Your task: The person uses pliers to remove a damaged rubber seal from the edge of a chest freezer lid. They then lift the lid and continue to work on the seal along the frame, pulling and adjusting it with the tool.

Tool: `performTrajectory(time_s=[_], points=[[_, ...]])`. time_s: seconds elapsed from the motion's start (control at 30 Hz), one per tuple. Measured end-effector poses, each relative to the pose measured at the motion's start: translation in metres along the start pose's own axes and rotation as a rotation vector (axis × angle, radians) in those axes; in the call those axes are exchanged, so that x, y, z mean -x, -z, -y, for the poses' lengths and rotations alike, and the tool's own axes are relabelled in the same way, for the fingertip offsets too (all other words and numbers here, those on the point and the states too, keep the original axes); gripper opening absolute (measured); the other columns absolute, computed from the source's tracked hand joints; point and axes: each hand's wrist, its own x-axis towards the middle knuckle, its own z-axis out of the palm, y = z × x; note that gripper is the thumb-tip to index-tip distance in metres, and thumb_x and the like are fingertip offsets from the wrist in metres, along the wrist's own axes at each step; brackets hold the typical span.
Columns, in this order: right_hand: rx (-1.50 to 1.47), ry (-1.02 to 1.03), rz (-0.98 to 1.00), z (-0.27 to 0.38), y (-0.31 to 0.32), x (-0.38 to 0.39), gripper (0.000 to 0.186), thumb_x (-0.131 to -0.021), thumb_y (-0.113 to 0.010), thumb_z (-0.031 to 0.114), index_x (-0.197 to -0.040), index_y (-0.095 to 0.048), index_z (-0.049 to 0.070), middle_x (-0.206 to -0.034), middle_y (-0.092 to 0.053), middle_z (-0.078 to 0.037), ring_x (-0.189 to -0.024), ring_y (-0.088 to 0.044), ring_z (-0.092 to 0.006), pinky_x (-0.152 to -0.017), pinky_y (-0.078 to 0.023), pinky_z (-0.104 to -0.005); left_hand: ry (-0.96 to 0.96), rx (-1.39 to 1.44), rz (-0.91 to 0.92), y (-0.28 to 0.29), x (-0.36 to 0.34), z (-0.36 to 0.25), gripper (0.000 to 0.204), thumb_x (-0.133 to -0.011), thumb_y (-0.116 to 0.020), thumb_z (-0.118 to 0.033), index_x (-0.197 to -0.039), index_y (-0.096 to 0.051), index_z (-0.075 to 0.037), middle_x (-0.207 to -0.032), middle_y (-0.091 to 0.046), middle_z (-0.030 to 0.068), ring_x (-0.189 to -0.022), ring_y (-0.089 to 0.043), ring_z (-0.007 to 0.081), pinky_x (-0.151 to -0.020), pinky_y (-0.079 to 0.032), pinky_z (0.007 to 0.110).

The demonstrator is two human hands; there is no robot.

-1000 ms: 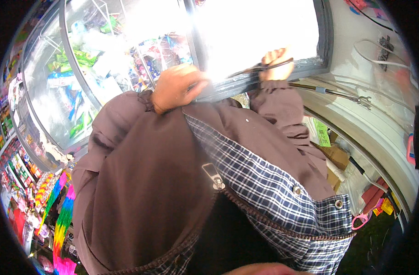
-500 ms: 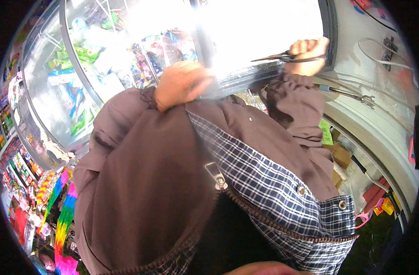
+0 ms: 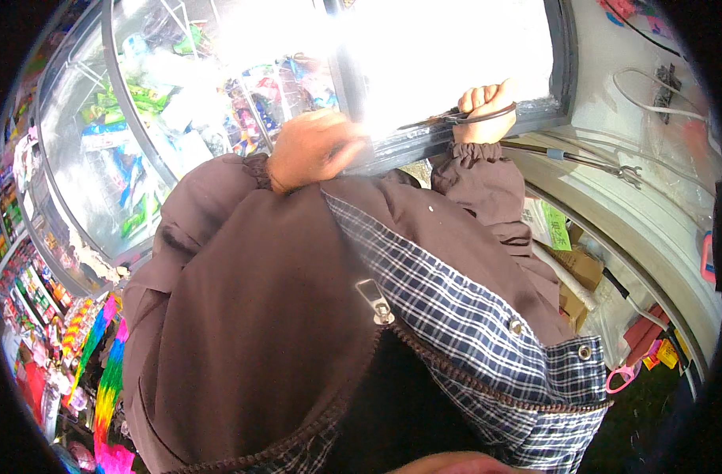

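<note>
In my right hand (image 3: 487, 109) is a pair of dark-handled scissors (image 3: 449, 118), with the fingers curled round the loops. The blades point left along the near dark frame of a brightly lit glass case. My left hand (image 3: 313, 148) is at the near side of the glass case (image 3: 128, 87), left of the scissor tips. Its fingers are bent and drawn together, and glare washes out the fingertips. Whatever they hold, if anything, is lost in that white light.
Behind the glass are several colourful packets (image 3: 140, 103). Pliers-like tools (image 3: 590, 162) and white cables (image 3: 645, 103) lie on the white ledge at the right. Below it are a cardboard box (image 3: 580, 268) and pink scissors (image 3: 622, 378). Rainbow-coloured strips (image 3: 112, 371) hang at the left.
My right hand has moved left and slightly down, nearer to me, carrying the scissors toward my left hand. My left hand has stayed almost in place.
</note>
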Motion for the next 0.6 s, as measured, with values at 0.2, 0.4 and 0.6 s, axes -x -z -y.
performTrajectory(time_s=[0.2,0.4,0.6], points=[[0.064,0.285,0.033,0.017,-0.015,0.010,0.046,-0.094,-0.045,0.034,-0.055,-0.026,0.016,-0.050,-0.021,0.005,-0.041,-0.020,-0.0085,-0.037,-0.019,-0.0234,-0.044,0.021,-0.064,0.001,-0.002,-0.001,0.016,-0.074,-0.065,-0.017,-0.090,-0.065,-0.016,-0.074,-0.058,0.0039,-0.068,-0.057,0.0232,-0.058,-0.045,0.034],[-0.030,0.078,0.015,0.003,-0.022,0.013,0.038,-0.094,-0.046,0.026,-0.060,-0.032,0.013,-0.051,-0.025,0.002,-0.040,-0.026,-0.0108,-0.037,-0.026,-0.0252,-0.005,0.019,-0.007,0.002,-0.003,-0.002,0.015,-0.073,-0.065,-0.016,-0.088,-0.065,-0.016,-0.075,-0.059,0.0039,-0.069,-0.058,0.0234,-0.059,-0.046,0.033],[0.014,0.069,0.111,-0.010,-0.010,-0.002,0.037,-0.094,-0.046,0.029,-0.063,-0.033,0.014,-0.051,-0.026,0.002,-0.039,-0.026,-0.0123,-0.036,-0.025,-0.0274,-0.029,0.024,-0.037,0.000,-0.003,0.000,0.016,-0.073,-0.066,-0.015,-0.089,-0.065,-0.016,-0.076,-0.059,0.0034,-0.069,-0.058,0.0235,-0.059,-0.046,0.033]])
